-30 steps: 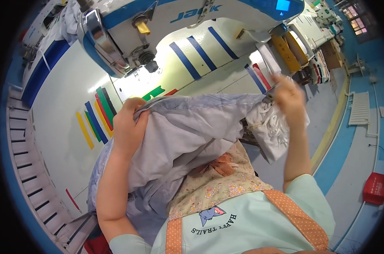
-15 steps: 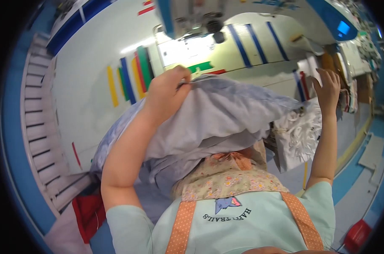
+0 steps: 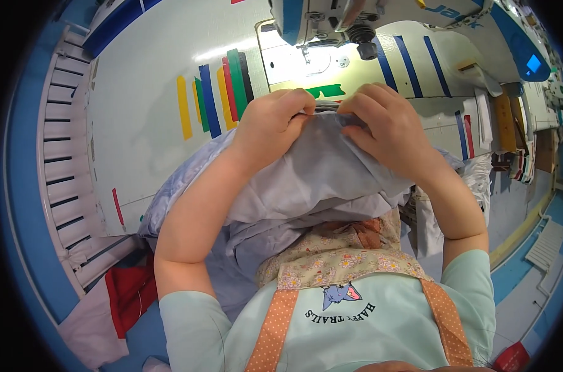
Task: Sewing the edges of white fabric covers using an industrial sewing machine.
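A large piece of pale lavender-grey cloth (image 3: 318, 164) lies gathered over the near table edge and hangs down over my lap. My left hand (image 3: 274, 121) pinches its far edge. Close beside it on the right, my right hand (image 3: 384, 124) has its thumb and fingers closed on the same edge, bent downward at the wrist. A short folded stretch of the edge shows between the two hands. Just beyond them is the lit needle area of a sewing machine (image 3: 309, 59), and the cloth lies short of the needle.
Strips of coloured tape (image 3: 222, 87) mark the white table (image 3: 138, 87) on the left, with blue strips (image 3: 405, 65) on the right. A white slatted rack (image 3: 64, 167) stands at the left. White material (image 3: 477, 180) hangs at the table's right. Red cloth (image 3: 129, 297) lies low on the left.
My right hand has come in from the far right, where it was raised and spread, and taken hold of the cloth's edge beside my left hand. The left hand keeps its pinch.
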The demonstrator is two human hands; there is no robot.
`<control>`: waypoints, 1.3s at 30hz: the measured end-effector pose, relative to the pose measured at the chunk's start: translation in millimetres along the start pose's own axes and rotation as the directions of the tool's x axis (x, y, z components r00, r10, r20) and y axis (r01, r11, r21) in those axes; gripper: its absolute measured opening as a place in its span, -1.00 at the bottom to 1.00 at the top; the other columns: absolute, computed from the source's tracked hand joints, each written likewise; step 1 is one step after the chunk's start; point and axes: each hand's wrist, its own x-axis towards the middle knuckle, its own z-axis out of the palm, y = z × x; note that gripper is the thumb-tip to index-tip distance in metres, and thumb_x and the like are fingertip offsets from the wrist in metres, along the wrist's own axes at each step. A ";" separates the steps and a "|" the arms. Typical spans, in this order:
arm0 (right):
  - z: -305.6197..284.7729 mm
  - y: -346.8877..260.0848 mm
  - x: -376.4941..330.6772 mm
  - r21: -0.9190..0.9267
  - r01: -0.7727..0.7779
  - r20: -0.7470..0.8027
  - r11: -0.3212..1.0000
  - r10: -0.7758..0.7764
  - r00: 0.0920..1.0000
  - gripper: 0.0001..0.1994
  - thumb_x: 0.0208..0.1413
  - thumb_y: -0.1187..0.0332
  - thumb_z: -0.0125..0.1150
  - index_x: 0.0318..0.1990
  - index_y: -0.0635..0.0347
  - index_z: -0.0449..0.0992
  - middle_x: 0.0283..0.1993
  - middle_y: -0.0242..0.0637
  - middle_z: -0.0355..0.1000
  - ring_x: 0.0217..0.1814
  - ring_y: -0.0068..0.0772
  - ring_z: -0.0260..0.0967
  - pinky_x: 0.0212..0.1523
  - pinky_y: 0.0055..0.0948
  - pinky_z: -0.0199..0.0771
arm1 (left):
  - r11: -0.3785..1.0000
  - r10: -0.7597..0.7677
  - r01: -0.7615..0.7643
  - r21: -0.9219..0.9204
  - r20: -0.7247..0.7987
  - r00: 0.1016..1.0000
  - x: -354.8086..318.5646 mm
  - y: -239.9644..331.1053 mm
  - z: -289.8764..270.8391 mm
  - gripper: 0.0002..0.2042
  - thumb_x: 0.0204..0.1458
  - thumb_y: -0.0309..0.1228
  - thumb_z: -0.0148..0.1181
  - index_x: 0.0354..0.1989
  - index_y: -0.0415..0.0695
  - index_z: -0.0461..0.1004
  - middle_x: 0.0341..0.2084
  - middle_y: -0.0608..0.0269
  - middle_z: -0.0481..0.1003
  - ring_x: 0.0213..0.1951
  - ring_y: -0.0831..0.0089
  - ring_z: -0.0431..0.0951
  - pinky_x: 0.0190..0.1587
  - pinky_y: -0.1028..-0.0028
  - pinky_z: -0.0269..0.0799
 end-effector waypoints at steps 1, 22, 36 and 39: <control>1.1 0.4 2.7 -0.017 -0.014 0.003 1.000 0.014 1.000 -0.74 -0.24 0.46 0.34 -0.32 0.18 0.45 -0.40 -0.24 0.36 -0.39 -0.21 0.34 -0.37 -0.32 0.35 | 1.000 0.021 -0.021 0.000 -0.004 1.000 0.0 -0.8 0.5 -0.91 -0.09 -0.52 0.15 -0.39 -0.13 0.42 -0.50 0.14 0.48 -0.41 0.14 0.51 -0.37 0.32 0.41; -18.6 7.4 -20.9 -0.123 -0.201 0.274 0.972 0.228 0.934 -0.76 -0.38 0.37 0.37 -0.59 0.26 0.41 -0.50 -0.20 0.30 -0.32 -0.14 0.30 -0.33 -0.24 0.30 | 1.000 -0.001 0.000 0.012 0.078 0.997 3.1 -2.7 -2.5 -0.89 -0.12 -0.52 0.17 -0.37 -0.15 0.47 -0.45 0.17 0.51 -0.36 0.21 0.53 -0.30 0.34 0.44; -52.5 -38.3 -130.5 0.143 -0.439 0.540 0.887 0.302 0.786 -0.79 -0.25 0.49 0.26 -0.34 0.21 0.53 -0.40 -0.22 0.47 -0.28 -0.17 0.45 -0.21 -0.27 0.46 | 0.996 0.081 -0.083 0.019 0.082 0.993 0.9 -5.3 -4.3 -0.87 -0.18 -0.59 0.20 -0.41 -0.13 0.51 -0.46 0.22 0.48 -0.38 0.25 0.51 -0.32 0.38 0.44; -47.4 -12.3 -71.7 0.310 -0.337 0.195 0.889 0.287 0.938 -0.74 -0.22 0.53 0.28 -0.27 0.21 0.51 -0.26 -0.29 0.48 -0.16 -0.28 0.44 -0.11 -0.40 0.41 | 0.995 0.094 -0.090 -0.037 0.103 0.990 0.8 -2.6 -9.0 -0.86 -0.18 -0.59 0.20 -0.39 -0.12 0.53 -0.45 0.22 0.47 -0.36 0.27 0.50 -0.31 0.39 0.43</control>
